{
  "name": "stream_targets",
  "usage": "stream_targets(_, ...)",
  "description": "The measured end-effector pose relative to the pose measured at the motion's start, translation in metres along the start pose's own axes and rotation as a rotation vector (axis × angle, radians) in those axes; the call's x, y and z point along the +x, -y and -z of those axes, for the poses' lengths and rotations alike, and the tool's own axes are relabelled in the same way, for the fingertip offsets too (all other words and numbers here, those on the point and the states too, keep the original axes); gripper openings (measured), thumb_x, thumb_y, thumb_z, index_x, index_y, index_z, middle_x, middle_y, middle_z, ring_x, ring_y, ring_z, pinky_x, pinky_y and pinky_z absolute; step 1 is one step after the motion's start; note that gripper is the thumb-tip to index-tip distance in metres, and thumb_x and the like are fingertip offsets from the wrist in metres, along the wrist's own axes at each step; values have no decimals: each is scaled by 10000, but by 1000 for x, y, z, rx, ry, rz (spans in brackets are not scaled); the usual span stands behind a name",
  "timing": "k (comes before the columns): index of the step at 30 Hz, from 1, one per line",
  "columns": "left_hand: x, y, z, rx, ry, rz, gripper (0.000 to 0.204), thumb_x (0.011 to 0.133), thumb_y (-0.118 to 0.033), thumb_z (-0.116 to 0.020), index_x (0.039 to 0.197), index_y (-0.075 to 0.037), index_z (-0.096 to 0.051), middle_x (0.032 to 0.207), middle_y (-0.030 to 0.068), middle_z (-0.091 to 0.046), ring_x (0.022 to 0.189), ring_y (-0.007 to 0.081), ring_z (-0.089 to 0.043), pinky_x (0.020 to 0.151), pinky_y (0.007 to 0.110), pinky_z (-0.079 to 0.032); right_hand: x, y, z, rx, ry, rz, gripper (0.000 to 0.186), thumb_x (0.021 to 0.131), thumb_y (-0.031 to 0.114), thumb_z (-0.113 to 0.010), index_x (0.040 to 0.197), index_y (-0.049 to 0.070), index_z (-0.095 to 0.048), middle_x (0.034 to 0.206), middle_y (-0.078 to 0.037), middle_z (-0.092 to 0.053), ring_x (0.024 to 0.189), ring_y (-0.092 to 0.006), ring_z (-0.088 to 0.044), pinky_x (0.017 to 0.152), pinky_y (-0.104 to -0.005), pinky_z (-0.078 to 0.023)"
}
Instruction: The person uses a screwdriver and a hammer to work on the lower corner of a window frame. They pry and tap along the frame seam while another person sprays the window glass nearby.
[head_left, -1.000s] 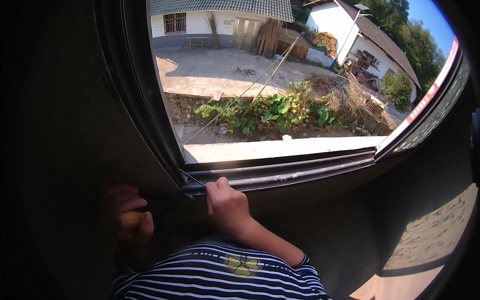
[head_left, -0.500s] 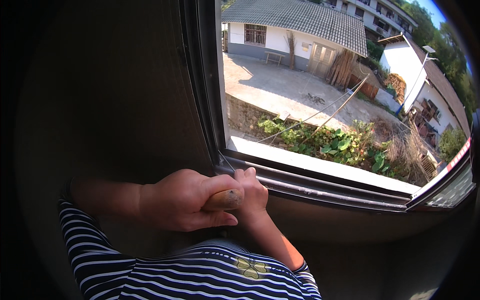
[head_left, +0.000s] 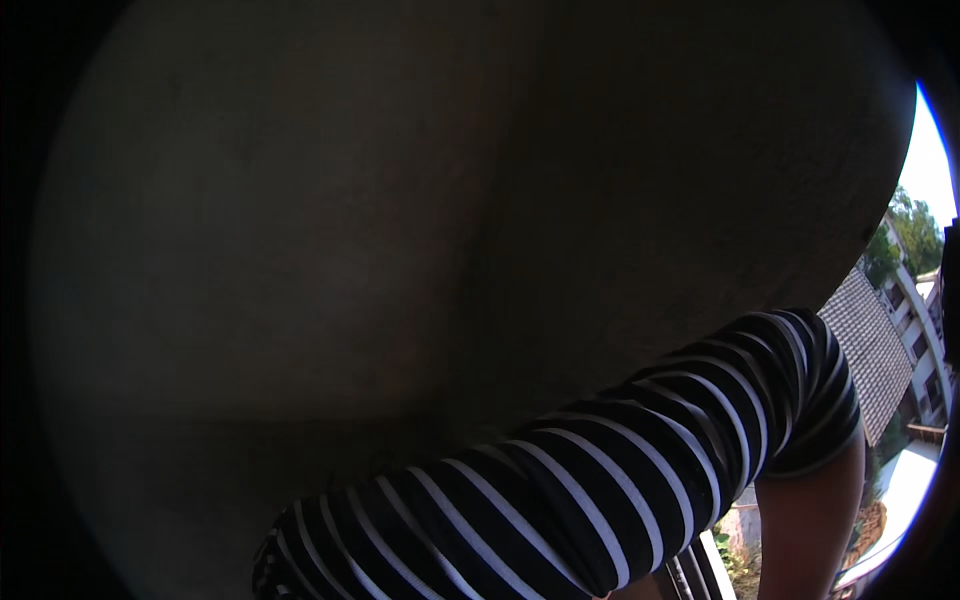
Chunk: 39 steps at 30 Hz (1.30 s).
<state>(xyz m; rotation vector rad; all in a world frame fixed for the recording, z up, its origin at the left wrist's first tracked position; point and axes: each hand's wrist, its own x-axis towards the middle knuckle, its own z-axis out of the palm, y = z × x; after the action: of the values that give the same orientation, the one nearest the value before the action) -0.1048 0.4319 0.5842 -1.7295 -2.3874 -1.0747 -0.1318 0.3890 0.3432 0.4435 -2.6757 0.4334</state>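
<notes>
Head view, turned mostly onto a dark, bare plaster wall (head_left: 250, 250), which filled most of what I could see. Across the lower part ran a navy-and-white striped sleeve (head_left: 600, 470), its elbow raised toward the right. From its cuff a bare forearm (head_left: 812, 520), probably the left, dropped out past the lower edge. Beyond it, in daylight: a grey tiled roof (head_left: 870, 345), a pale multi-storey building (head_left: 918, 345), then trees (head_left: 915, 235). Smallest, a strip of window frame (head_left: 688, 575) showed at the lower edge, beneath the sleeve and left of the forearm.

Hands: left hand and right hand both out of sight; could not tell whether either was spread, closed or holding anything.

Stage, my judgement: a bent-arm reach beside the window, contact unconfirmed. Further handling seemed to call for a steady elbow and eyes turned onto the hands.

Labels: no brand, label or writing legible anywhere.
</notes>
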Motion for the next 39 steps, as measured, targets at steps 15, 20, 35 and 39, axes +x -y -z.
stream_targets(15, 18, 18, -5, -89, -390, 221, 128, 863, -223, -638, 909, -118, -693, 874, 94, -673, 836, 268, -651, 707, 373, -519, 10, 34, 12, 204, -156, 134, 69, 813, 119, -595, 833, 55, -577, 808, -128, -555, 626, -290, -617, 528, -370, -516)
stream_targets(20, -138, 21, 93, -111, -689, 144, 121, 908, -127, -631, 854, -37, -572, 717, 44, -601, 602, 121, -560, 540, 266, -482, 1, 47, 18, 272, -159, 137, 35, 794, 69, -587, 818, 54, -566, 806, -118, -537, 594, -274, -609, 511, -349, -515)
stream_targets(35, -227, 72, 117, 507, -251, -58, 289, 852, -371, -619, 763, -111, -530, 535, -2, -537, 672, 220, -689, 1047, 483, -371, 19, 9, 88, 258, 79, 150, 87, 718, -12, -578, 762, 42, -526, 704, -130, -543, 651, -321, -585, 552, -415, -475)
stream_targets(39, -224, 84, 117, 616, -263, -130, 292, 824, -362, -651, 724, -115, -532, 501, -6, -522, 647, 195, -685, 1017, 419, -400, 37, 14, 78, 160, 115, 223, 48, 720, 71, -605, 710, 26, -593, 718, -150, -602, 645, -272, -640, 546, -364, -517)
